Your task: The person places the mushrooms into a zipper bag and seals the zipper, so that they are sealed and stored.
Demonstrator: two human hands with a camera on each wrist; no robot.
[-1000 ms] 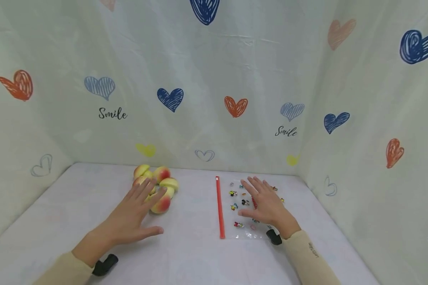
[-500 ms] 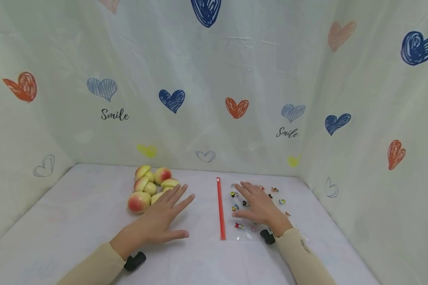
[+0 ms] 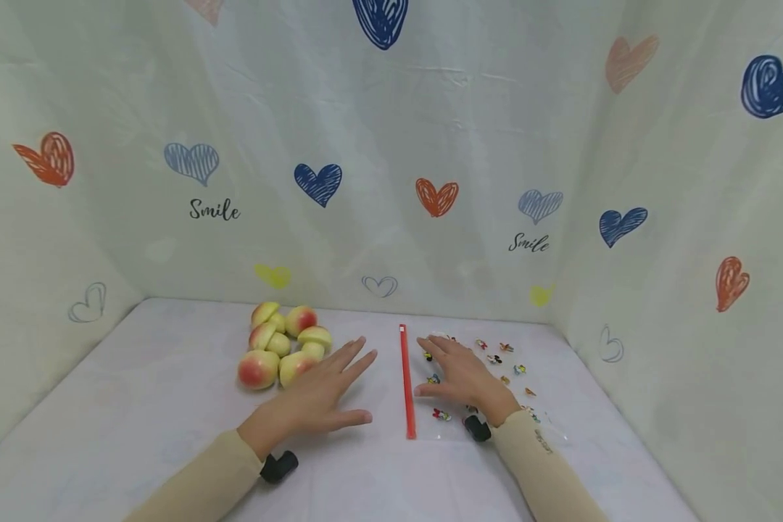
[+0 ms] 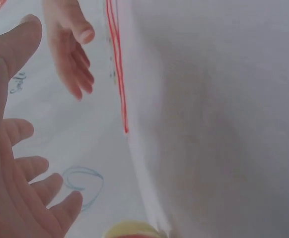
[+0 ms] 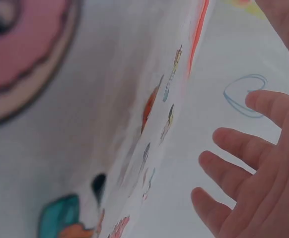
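Note:
My left hand (image 3: 320, 399) hovers palm down over the white table, fingers straight and spread, just right of a cluster of yellow, red-blushed mushroom-shaped pieces (image 3: 257, 370). It covers a bit of the nearest one. Over a clear plastic bag (image 3: 444, 433) with small cartoon prints, my right hand (image 3: 463, 380) is held with fingers straight, hiding part of the prints. A red zip strip (image 3: 407, 384) runs along the bag's left edge. In the left wrist view both hands hold nothing, and the red strip (image 4: 118, 59) lies beyond. Prints (image 5: 149, 109) lie below my right hand (image 5: 263, 168).
A white cloth backdrop (image 3: 365, 239) with printed hearts and "Smile" stands behind and at both sides of the table (image 3: 183, 391). Each wrist carries a small black device (image 3: 279, 467).
My left hand has moved right, from over the mushroom-shaped pieces to beside them, uncovering most of them. My right hand has shifted slightly left above the bag. The view has turned slightly.

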